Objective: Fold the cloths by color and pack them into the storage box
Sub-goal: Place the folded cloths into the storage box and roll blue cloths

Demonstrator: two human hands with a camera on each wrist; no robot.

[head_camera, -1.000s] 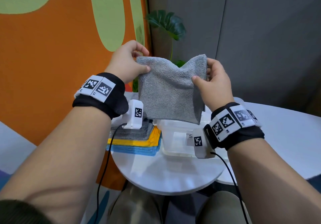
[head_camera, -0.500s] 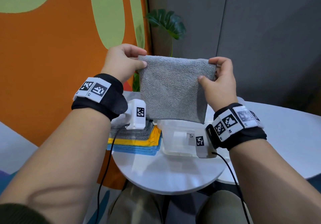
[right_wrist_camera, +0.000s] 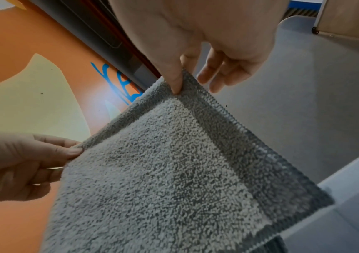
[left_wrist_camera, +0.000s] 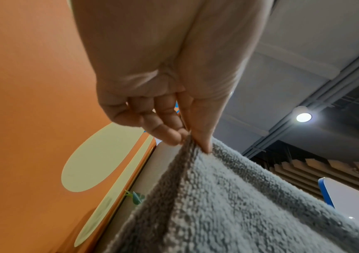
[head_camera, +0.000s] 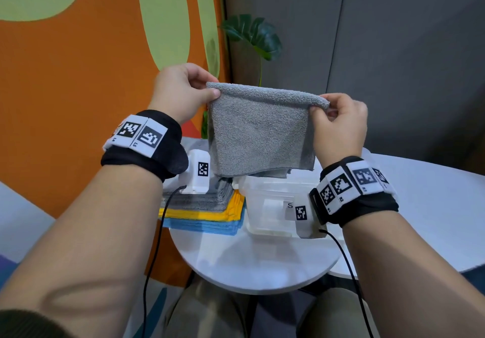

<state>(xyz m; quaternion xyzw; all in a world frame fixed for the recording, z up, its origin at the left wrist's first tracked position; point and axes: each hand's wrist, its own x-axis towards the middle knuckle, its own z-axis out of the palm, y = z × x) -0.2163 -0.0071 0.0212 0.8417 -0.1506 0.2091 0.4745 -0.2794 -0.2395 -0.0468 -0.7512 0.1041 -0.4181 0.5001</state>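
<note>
Grey terry cloth, already doubled over, hangs in the air above the clear plastic storage box, lower hem just above the box's far rim. L hand has its grip closed on the top-left corner: thumb vs. forefinger pinch, confirmed in L wrist view. R hand pinches the top-right corner, thumb in front; in R wrist view the other fingers are spread loose behind the cloth, not touching it as far as I can tell. Key relation: the cloth's long axis runs L–R along the taut top fold, roughly level, w/ the body of the cloth hanging straight down from both grips, toward the box. So the box lies below the grips, slightly nearer the R hand; box opening faces up; contents hard to read through the clear wall. Judgement: next fold prob. means bringing one corner across to the other along that top axis, or lowering straight into the box; either hand could lead, R has the shorter path down. To the left of the box, touching or just beside it, a stack of folded cloths on the round white table: grey on top, yellow, then blue. Risk: one-finger pinch on R side may slip.
</note>
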